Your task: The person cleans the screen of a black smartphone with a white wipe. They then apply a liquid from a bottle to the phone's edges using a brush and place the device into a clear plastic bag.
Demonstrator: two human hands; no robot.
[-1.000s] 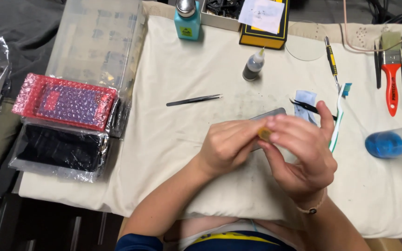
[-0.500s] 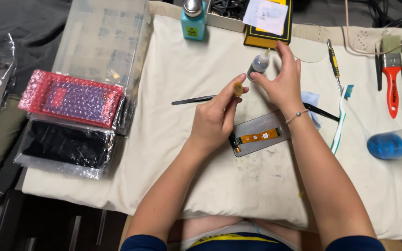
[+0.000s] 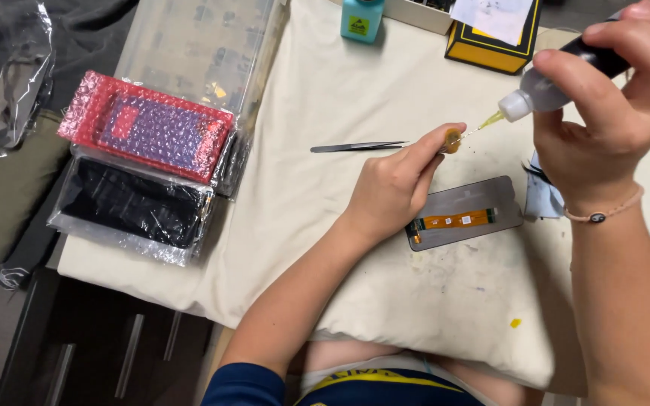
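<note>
My left hand (image 3: 394,186) pinches a small round amber part (image 3: 453,140) between thumb and forefinger, held up above the cloth. My right hand (image 3: 612,98) grips a small squeeze bottle (image 3: 542,88) with a yellow needle tip, tilted down to the left so the tip nearly meets the amber part. Below them a grey phone screen panel (image 3: 463,213) lies face down with an orange flex cable along it. Black tweezers (image 3: 356,146) lie just left of my left hand's fingers.
A cream cloth (image 3: 325,90) covers the table. At the left are a red bubble-wrapped pack (image 3: 147,134), a black bagged panel (image 3: 131,211) and a clear bag (image 3: 197,45). A teal dispenser bottle (image 3: 361,18) and a black-yellow box (image 3: 490,34) stand at the back.
My right hand has picked up the squeeze bottle from the cloth and tipped it toward the amber part in my left hand. The camera has shifted so everything sits more to the right.
</note>
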